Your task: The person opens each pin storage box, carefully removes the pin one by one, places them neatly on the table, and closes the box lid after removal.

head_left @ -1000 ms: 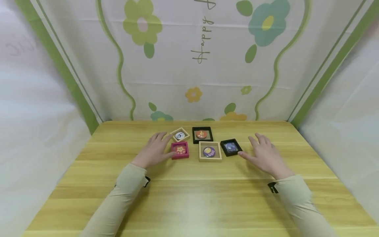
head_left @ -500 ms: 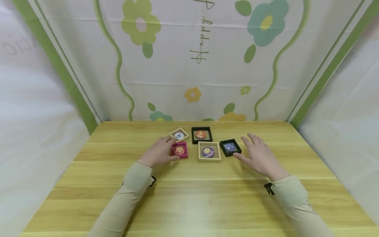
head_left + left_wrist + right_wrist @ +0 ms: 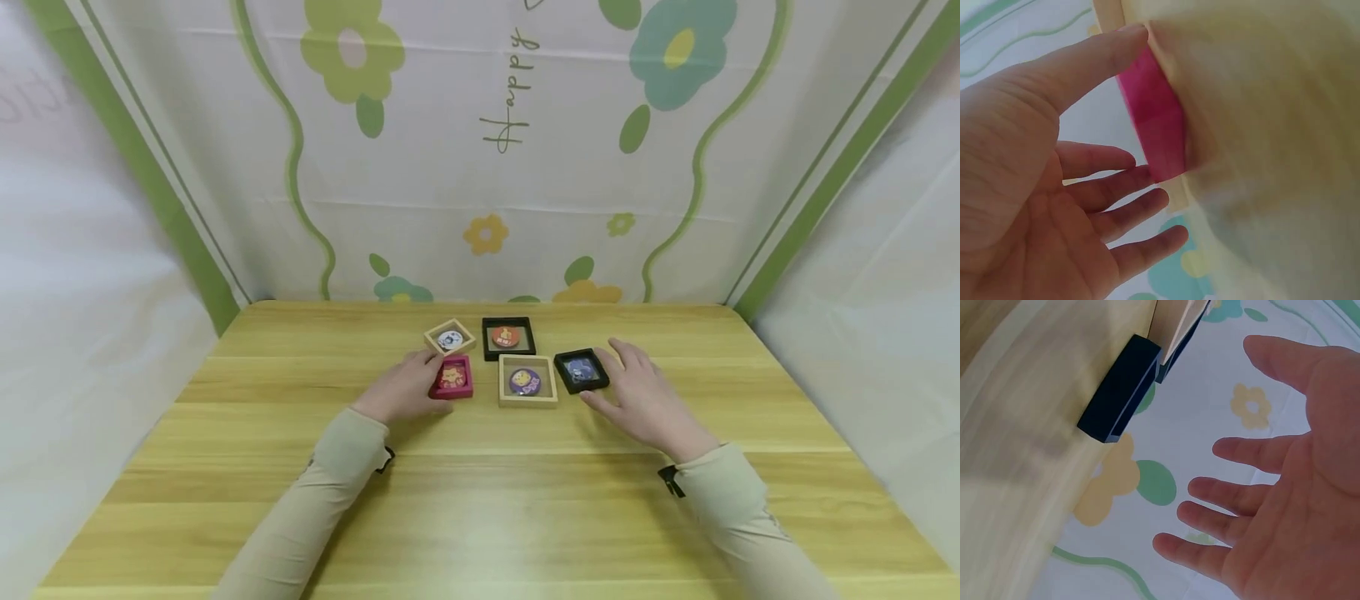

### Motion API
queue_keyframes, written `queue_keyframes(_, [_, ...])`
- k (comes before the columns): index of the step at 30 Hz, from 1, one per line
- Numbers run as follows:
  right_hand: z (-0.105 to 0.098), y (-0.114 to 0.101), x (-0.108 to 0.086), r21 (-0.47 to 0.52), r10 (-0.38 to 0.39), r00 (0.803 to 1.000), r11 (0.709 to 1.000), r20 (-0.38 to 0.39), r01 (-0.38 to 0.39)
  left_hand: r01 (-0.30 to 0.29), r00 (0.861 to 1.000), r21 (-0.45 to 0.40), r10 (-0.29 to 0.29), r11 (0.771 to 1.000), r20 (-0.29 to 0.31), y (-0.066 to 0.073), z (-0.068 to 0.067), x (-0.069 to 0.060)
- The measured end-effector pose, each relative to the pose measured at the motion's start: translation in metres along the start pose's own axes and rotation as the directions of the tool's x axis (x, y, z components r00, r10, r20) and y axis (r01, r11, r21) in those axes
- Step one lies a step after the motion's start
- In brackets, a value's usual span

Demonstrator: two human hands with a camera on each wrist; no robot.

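Observation:
Five small square shallow boxes, each with a round badge or picture inside, lie together on the wooden table. My left hand [image 3: 399, 390] pinches the pink box [image 3: 468, 379] at the left, thumb at its near side and index finger at its far side. In the left wrist view the thumb and a fingertip touch the pink box [image 3: 1157, 119]. My right hand [image 3: 651, 407] is spread beside the small black box [image 3: 561, 377], and the right wrist view shows a gap between its fingers and that black box [image 3: 1116, 394]. Between them lies a light wooden box [image 3: 528, 403] with a purple badge.
Behind the pink box sits a small tilted wooden box [image 3: 469, 344] with a white badge. A larger black box [image 3: 491, 357] with an orange badge stands beside it. A flower-printed cloth [image 3: 420, 158] hangs behind the wooden table [image 3: 480, 508].
My left hand has moved in and its thumb and finger have closed on the pink box. My right hand has come slightly left, nearer the small black box. The boxes stay in place.

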State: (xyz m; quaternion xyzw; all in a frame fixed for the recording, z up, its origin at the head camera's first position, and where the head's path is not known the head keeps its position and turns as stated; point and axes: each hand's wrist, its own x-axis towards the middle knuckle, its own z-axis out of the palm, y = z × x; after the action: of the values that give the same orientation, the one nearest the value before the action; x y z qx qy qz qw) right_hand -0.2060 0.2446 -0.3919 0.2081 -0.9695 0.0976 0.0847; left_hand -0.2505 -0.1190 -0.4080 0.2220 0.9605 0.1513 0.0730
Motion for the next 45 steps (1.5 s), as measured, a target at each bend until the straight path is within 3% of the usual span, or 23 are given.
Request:
queue_keyframes(9, [0.003, -0.004, 0.000, -0.014, -0.008, 0.999, 1.000, -0.037, 0.008, -0.017, 1.000, -0.042, 0.016, 0.999, -0.017, 0.001, 0.004, -0.001])
queue_keyframes(16, [0.004, -0.007, 0.001, -0.032, -0.037, 0.996, 0.999, -0.078, 0.034, 0.024, 1.000, -0.059, -0.025, 0.998, -0.015, 0.002, 0.004, -0.002])
queue_keyframes(25, [0.005, -0.010, -0.002, -0.058, -0.031, 0.998, 0.998, -0.061, 0.027, 0.026, 1.000, -0.049, -0.026, 0.998, -0.015, 0.004, 0.005, -0.001])
queue_keyframes(39, [0.008, -0.013, 0.001, -0.100, -0.069, 0.992, 0.993, -0.103, 0.059, 0.007, 0.987, -0.059, -0.016, 0.998, -0.158, 0.006, -0.004, -0.005])
queue_keyframes(45, [0.008, -0.018, 0.001, -0.105, -0.102, 0.987, 0.990, -0.126, 0.089, -0.047, 0.975, -0.058, 0.034, 0.997, -0.221, 0.014, -0.015, -0.008])
